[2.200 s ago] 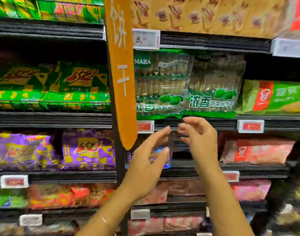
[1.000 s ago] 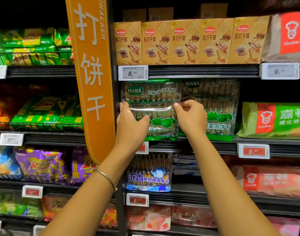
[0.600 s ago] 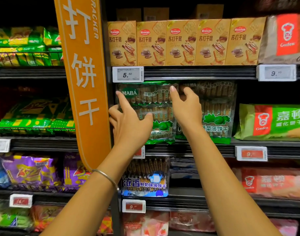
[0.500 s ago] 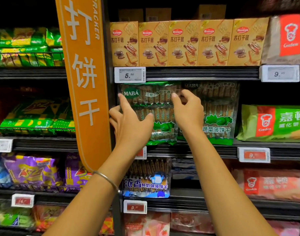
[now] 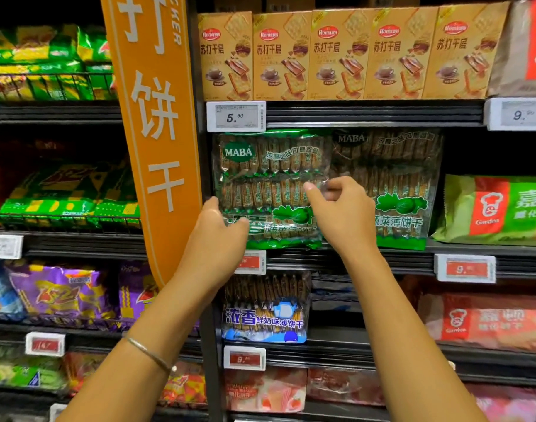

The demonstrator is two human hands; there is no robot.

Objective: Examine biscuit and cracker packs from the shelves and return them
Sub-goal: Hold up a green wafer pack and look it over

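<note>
Bracelet [image 5: 148, 353] rings my left wrist, closest to me. Further out, my left hand [image 5: 218, 236] grips the lower left corner of the green MABA pack [image 5: 269, 166], thumb across its front. My right hand [image 5: 343, 214] pinches the pack's right edge at mid-height, fingers curled. The pack stands upright at the front of the shelf [image 5: 382, 261], just beside the orange sign [image 5: 160, 132], overlapping a matching pack [image 5: 394, 178] on its right. Above, a price tag [image 5: 235, 116] reads 5.50 under 5 yellow cracker boxes [image 5: 337, 53].
</note>
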